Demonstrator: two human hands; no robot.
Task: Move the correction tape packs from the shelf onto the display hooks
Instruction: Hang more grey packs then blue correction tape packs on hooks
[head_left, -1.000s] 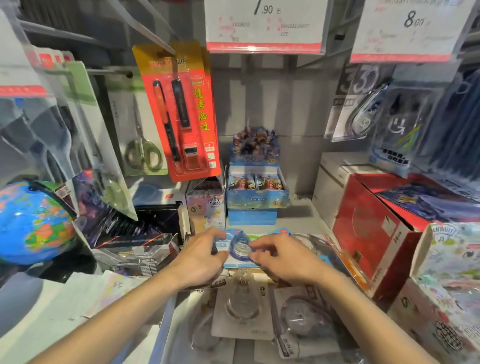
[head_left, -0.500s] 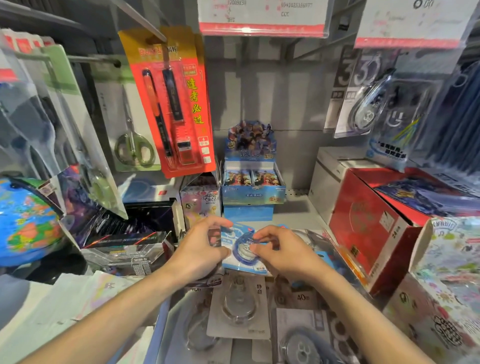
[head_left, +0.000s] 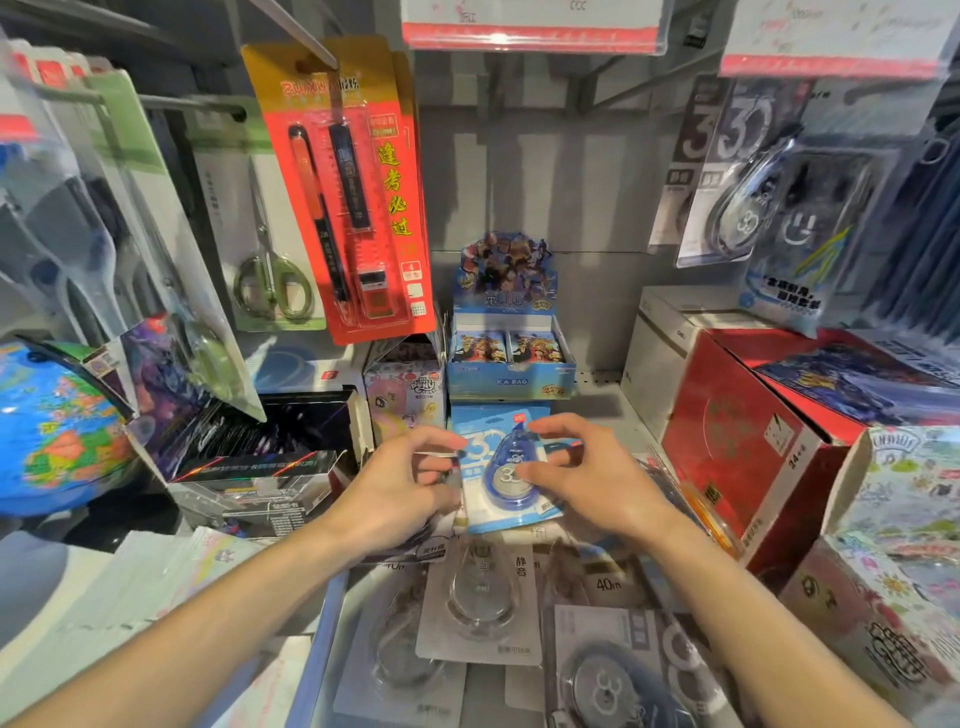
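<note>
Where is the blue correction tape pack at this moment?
In the head view, the blue correction tape pack is at centre, between the left hand and right hand, below the card box.

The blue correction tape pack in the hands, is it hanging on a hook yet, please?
Not yet. The blue pack is down at shelf level, held between the left hand and right hand.

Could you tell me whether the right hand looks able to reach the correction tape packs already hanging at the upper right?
Probably yes: the hanging packs sit up and right of the right hand, with open air between. That hand holds the blue pack together with the left hand.
</note>
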